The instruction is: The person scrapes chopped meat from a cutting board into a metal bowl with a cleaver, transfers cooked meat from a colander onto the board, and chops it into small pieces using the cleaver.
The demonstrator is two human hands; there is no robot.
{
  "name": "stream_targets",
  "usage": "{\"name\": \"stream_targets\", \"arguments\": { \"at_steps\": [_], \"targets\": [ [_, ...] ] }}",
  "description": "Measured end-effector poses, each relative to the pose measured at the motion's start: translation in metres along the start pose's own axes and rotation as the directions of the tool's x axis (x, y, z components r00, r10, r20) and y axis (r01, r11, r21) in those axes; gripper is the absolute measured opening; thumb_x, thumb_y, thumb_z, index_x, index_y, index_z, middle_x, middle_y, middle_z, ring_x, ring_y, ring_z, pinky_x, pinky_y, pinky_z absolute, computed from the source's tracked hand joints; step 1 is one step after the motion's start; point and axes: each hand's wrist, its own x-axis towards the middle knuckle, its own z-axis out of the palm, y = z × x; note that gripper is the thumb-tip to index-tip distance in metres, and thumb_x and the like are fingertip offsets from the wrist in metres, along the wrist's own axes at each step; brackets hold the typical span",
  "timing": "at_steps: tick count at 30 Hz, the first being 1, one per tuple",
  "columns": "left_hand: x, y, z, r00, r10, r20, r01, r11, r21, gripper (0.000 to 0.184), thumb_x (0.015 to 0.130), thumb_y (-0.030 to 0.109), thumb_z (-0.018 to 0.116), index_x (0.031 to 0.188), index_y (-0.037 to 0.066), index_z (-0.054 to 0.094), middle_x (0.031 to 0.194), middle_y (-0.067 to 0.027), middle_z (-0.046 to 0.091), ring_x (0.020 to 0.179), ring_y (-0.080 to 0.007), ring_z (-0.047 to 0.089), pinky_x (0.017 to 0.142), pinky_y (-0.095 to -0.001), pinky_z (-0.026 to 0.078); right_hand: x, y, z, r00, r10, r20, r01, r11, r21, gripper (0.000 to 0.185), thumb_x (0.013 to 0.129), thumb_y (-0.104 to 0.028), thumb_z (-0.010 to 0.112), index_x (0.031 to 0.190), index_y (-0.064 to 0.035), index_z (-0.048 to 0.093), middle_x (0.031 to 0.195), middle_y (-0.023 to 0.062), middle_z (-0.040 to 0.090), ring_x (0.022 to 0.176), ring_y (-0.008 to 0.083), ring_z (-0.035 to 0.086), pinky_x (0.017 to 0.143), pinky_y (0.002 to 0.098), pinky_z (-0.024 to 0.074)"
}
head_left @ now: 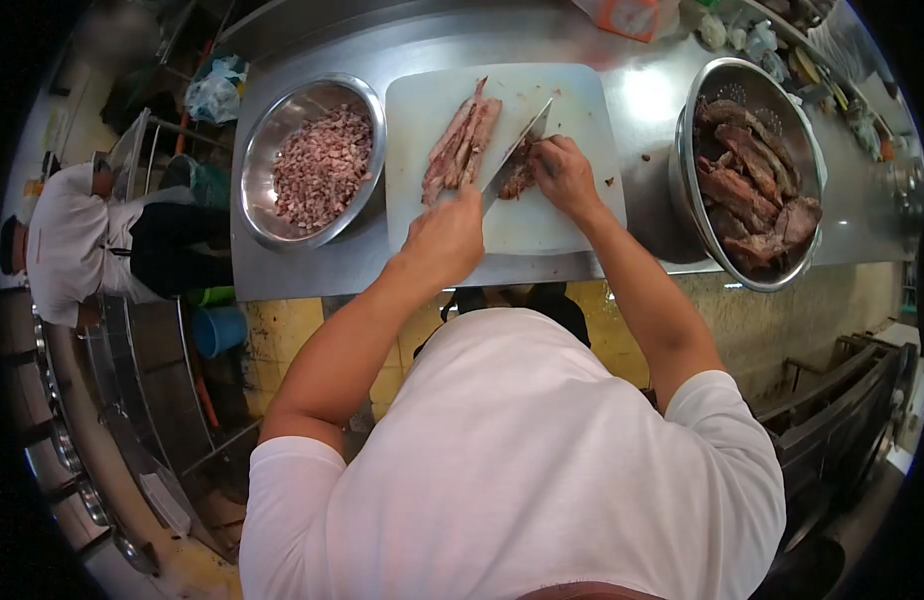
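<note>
My left hand (444,236) is closed around the handle of a kitchen knife (518,150), whose blade slants up and to the right over the white cutting board (407,100). With bent fingers, my right hand (566,175) presses a dark piece of cooked meat (515,178) against the board, right of the blade. Long strips of meat (464,145) lie side by side to the left of the knife. Part of the held piece is hidden by the blade and my fingers.
A steel bowl of diced meat (322,165) stands left of the board. To the right, a steel colander (717,85) holds large meat pieces (752,180). An orange scale (629,17) sits at the back of the steel table (357,50). Another person (77,235) stands at far left.
</note>
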Motion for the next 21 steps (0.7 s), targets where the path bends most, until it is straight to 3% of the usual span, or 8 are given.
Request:
{"name": "stream_targets", "arguments": {
  "at_steps": [3,5,9,12,14,16,18,21],
  "targets": [
    [0.009,-0.003,0.012,0.999,-0.011,0.030,0.011,1.000,-0.016,0.021,0.100,0.010,0.050,0.111,-0.007,0.047,0.092,-0.0363,0.068,0.094,-0.0539,0.067,0.086,-0.0604,0.051,-0.002,0.001,0.002,1.000,-0.001,-0.027,0.002,1.000,0.012,0.011,0.083,-0.004,0.073,0.094,-0.0069,0.070,0.094,0.0108,0.067,0.093,0.0341,0.063,0.082,0.0427,0.0531],
    [0.018,-0.001,0.020,0.999,-0.036,-0.005,0.036,0.999,-0.032,0.024,0.090,0.000,0.053,0.112,-0.009,0.049,0.097,-0.0362,0.069,0.098,-0.0526,0.069,0.089,-0.0595,0.053,-0.003,0.002,0.002,1.000,0.016,0.005,-0.016,1.000,0.001,0.011,0.083,-0.005,0.073,0.093,-0.0069,0.071,0.094,0.0107,0.067,0.093,0.0341,0.064,0.083,0.0427,0.0531],
    [0.047,-0.004,0.034,0.993,0.026,-0.116,-0.032,0.998,-0.055,0.024,0.092,0.002,0.053,0.113,-0.008,0.049,0.097,-0.0361,0.069,0.098,-0.0528,0.068,0.089,-0.0601,0.051,0.000,0.003,0.002,0.999,0.011,0.032,-0.010,1.000,-0.009,0.011,0.083,-0.006,0.072,0.094,-0.0072,0.071,0.094,0.0105,0.067,0.096,0.0343,0.064,0.085,0.0434,0.0529],
    [0.048,-0.020,0.016,0.988,0.113,-0.105,-0.127,0.983,-0.134,0.025,0.100,0.013,0.052,0.115,-0.006,0.047,0.101,-0.0378,0.066,0.099,-0.0545,0.064,0.089,-0.0607,0.048,0.004,0.009,-0.002,0.991,0.063,0.120,-0.064,0.998,0.006,0.012,0.083,-0.006,0.073,0.095,-0.0068,0.070,0.095,0.0109,0.067,0.099,0.0346,0.063,0.086,0.0436,0.0527],
    [0.020,-0.015,0.003,0.991,0.048,-0.125,-0.070,0.981,-0.180,0.025,0.101,0.016,0.052,0.116,-0.004,0.047,0.102,-0.0381,0.066,0.100,-0.0543,0.063,0.091,-0.0605,0.047,-0.005,-0.006,-0.016,0.994,0.075,0.073,-0.076,0.997,0.005,0.012,0.083,-0.006,0.073,0.095,-0.0066,0.070,0.094,0.0113,0.067,0.099,0.0348,0.063,0.085,0.0436,0.0527],
    [0.006,-0.011,-0.004,0.988,0.080,-0.129,-0.098,0.985,-0.141,0.024,0.100,0.014,0.052,0.115,-0.004,0.047,0.101,-0.0377,0.066,0.100,-0.0544,0.064,0.090,-0.0605,0.048,-0.013,-0.019,-0.019,0.997,0.069,0.046,-0.070,0.997,0.012,0.012,0.083,-0.006,0.073,0.095,-0.0064,0.070,0.094,0.0117,0.066,0.099,0.0351,0.063,0.085,0.0436,0.0528],
    [0.000,-0.008,-0.005,0.985,0.121,-0.126,-0.133,0.987,-0.094,0.023,0.099,0.012,0.052,0.115,-0.004,0.047,0.101,-0.0373,0.066,0.099,-0.0545,0.064,0.088,-0.0605,0.048,-0.019,-0.025,-0.019,0.993,0.062,0.101,-0.062,0.998,-0.001,0.012,0.083,-0.006,0.074,0.094,-0.0059,0.070,0.094,0.0124,0.066,0.099,0.0359,0.063,0.085,0.0439,0.0528],
    [0.002,-0.003,0.008,0.998,0.051,0.025,-0.049,0.997,-0.059,0.022,0.097,0.009,0.052,0.114,-0.004,0.047,0.099,-0.0356,0.067,0.098,-0.0548,0.065,0.086,-0.0600,0.050,-0.024,-0.024,-0.010,0.994,0.066,0.088,-0.067,0.998,0.008,0.011,0.082,-0.006,0.074,0.092,-0.0056,0.071,0.092,0.0122,0.066,0.096,0.0354,0.064,0.085,0.0438,0.0531]
  ]
}}
